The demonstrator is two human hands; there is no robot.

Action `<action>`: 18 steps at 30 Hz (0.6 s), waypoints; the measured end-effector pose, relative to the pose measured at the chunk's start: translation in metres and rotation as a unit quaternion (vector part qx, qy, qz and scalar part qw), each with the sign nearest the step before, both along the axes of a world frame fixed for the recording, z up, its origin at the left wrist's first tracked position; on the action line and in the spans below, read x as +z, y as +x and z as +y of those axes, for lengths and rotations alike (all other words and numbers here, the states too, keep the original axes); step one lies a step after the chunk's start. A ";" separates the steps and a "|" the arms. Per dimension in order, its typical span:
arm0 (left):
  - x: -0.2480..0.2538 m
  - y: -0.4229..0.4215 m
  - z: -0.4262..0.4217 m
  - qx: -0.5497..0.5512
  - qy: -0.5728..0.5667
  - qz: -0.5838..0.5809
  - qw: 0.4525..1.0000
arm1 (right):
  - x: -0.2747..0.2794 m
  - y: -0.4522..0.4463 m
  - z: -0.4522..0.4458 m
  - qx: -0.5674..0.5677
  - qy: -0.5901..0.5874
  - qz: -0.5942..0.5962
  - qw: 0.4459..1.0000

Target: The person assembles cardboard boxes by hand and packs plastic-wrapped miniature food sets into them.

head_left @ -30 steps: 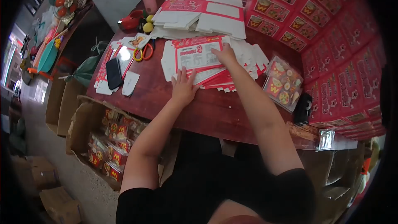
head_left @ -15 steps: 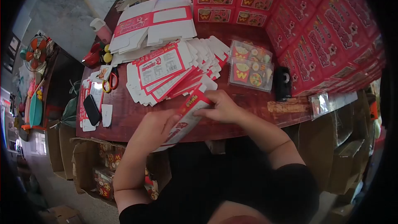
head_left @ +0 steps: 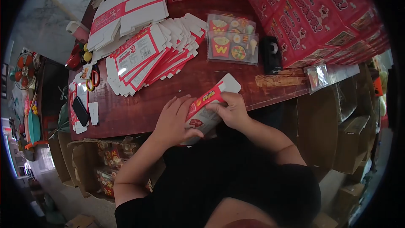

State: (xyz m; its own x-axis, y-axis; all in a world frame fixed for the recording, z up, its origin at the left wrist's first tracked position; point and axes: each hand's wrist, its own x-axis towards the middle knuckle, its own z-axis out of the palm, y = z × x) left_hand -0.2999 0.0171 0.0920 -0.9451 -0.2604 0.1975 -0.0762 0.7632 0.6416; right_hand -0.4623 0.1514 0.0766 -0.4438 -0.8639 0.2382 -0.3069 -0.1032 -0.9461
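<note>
A red and white carton is held between my hands at the table's front edge, with a white flap sticking out at its upper right end. My left hand grips its left side, fingers over the top edge and thumb on the printed face. At the right end, my right hand pinches the carton near the flap. Beyond them, a fanned pile of flat cartons lies on the red-brown table. Two clear packs of toy food pieces rest behind my right hand.
Stacked pink boxes form a wall at the right. A black tape dispenser stands beside them. Larger folded cartons, scissors and a phone are at the left. Below the table edge is an open cardboard box of packs.
A carton has come off the fanned pile into my hands at the table's front edge. Since half a second ago it has shifted slightly right, and the view has turned.
</note>
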 end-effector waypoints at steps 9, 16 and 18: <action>-0.032 0.039 -0.017 0.250 0.269 -0.067 0.928 | -0.048 -0.091 -0.047 -0.181 0.081 0.362 0.911; -0.052 0.051 -0.017 0.285 0.483 0.037 0.827 | -0.098 -0.168 -0.051 -0.155 0.192 0.552 0.797; -0.054 0.055 -0.021 0.279 0.481 0.030 0.831 | -0.096 -0.173 -0.042 -0.119 0.180 0.546 0.809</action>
State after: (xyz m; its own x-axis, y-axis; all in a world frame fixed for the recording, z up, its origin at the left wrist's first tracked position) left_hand -0.2448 -0.0036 0.0376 -0.6204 -0.7189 -0.3134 -0.1923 -0.2479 0.9495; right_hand -0.6353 0.1097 -0.0192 -0.3027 -0.8857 0.3520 -0.9512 0.3041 -0.0529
